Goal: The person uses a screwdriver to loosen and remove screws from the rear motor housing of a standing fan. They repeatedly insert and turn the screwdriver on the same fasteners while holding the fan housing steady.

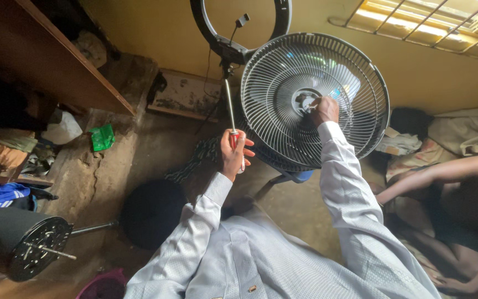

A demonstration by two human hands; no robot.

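The fan grille (315, 99) stood upright before the person, ahead of the ring light (233, 33). It appeared light, springy and easily bent; the rim or hub looked the safest hold. The right hand (325, 109) was at the hub (305, 101), fingers pinched together on a small part there. The left hand (234, 155) was clamped round a screwdriver (231, 119), shaft up.

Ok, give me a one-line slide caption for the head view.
Right hand works at the hub of a grey fan grille while the left hand holds a red-handled screwdriver upright.
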